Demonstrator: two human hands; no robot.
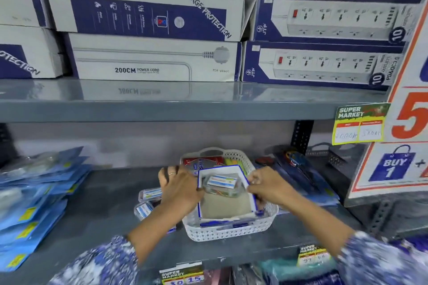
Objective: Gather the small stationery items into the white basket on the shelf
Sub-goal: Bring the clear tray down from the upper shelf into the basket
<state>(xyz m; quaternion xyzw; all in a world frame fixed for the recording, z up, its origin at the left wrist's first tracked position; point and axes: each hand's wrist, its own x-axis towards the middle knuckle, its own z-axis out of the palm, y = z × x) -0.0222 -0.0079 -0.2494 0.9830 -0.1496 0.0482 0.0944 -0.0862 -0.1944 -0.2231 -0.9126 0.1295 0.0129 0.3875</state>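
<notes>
A white perforated basket [234, 232] stands on the grey shelf [97, 222]. Inside it lies an open blue-edged carton [225, 206] with a small clear stationery case [221, 186] at its far end. Red and yellow packets [205, 161] fill the basket's back. My left hand [179, 188] grips the carton's left wall, and my right hand [269, 186] pinches its right wall. Two more clear cases [146, 203] lie on the shelf just left of the basket, partly under my left wrist.
Blue blister packs [34, 201] are stacked at the left of the shelf. Dark blue packs [298, 169] and a metal mesh tray [333, 155] lie to the right. A sale sign [398, 159] stands at far right. Power-strip boxes [150, 58] fill the shelf above.
</notes>
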